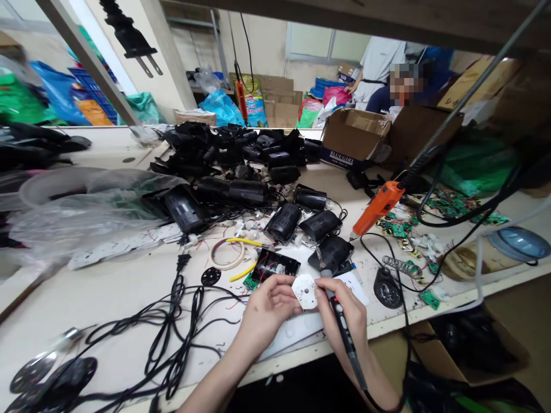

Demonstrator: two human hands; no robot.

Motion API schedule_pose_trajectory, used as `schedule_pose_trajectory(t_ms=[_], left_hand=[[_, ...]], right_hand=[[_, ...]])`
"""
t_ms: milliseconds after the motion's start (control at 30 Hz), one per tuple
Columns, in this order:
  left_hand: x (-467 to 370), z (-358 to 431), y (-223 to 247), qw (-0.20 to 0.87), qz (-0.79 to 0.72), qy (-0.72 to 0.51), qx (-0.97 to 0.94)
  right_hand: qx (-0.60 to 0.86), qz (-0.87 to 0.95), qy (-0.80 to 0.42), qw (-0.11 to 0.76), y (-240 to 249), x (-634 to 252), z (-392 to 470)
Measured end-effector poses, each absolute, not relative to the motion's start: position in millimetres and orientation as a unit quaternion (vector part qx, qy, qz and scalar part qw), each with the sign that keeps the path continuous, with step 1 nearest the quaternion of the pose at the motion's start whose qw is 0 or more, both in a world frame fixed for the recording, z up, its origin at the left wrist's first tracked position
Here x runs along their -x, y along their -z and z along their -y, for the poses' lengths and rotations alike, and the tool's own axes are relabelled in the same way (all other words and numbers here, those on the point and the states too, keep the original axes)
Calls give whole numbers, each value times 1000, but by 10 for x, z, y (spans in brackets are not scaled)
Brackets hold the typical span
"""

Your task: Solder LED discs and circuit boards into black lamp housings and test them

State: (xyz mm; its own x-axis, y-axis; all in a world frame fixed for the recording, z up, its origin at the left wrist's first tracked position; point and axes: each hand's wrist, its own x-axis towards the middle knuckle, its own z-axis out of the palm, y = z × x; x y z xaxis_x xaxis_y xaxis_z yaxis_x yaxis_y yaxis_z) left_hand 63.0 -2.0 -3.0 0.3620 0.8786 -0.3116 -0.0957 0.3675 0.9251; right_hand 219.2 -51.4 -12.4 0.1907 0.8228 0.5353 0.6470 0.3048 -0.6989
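Observation:
My left hand [272,304] pinches a small white hexagonal board [305,299] by its left edge, above the front of the bench. In my right hand [355,318] is a soldering iron [343,324], held like a pen, its tip pointing up and away. The fingertips of that hand also touch the board's right edge. Just beyond the board lies an open black housing [275,265] with red wires inside. A closed-looking black housing [331,253] sits beside it, near the iron's tip. White flat sheets [297,332] lie under my hands.
An orange electric screwdriver [377,209] hangs at the right. Black cables [172,321] sprawl over the left front, near a tape roll [227,265]. Green circuit boards [451,203], a metal coil [402,267] and a cardboard box [353,137] stand right. A person [381,100] sits behind.

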Motion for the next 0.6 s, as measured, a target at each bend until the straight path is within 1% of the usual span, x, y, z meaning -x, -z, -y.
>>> schedule_pose_trajectory(t_ms=[67,100,200,267,300,433,533,600], left_hand=[[-491,-24,89,656,-465,-352,-480],[-400,-55,123,610,-488,-361,-509],[-111,-159,201,415,-565,-369,-611],[17,-211,206,310,-569,-342,-680],[46,-229,195,275,-552,-323,-718],[-24,-296,142,173,-448,-247,-841],[-111,-399,145,117,-424,-189,-878],[-140,-483,149,107,-417,-157,-889]], right_hand=[[581,641,-71,496,145,-2210,521],[581,646,-63,492,156,-2223,525],[577,658,-49,481,192,-2266,539],[578,661,-51,477,212,-2284,542],[577,662,-51,475,221,-2288,542],[576,664,-48,475,243,-2282,533],[570,669,-47,474,251,-2285,527],[563,675,-47,475,258,-2295,522]])
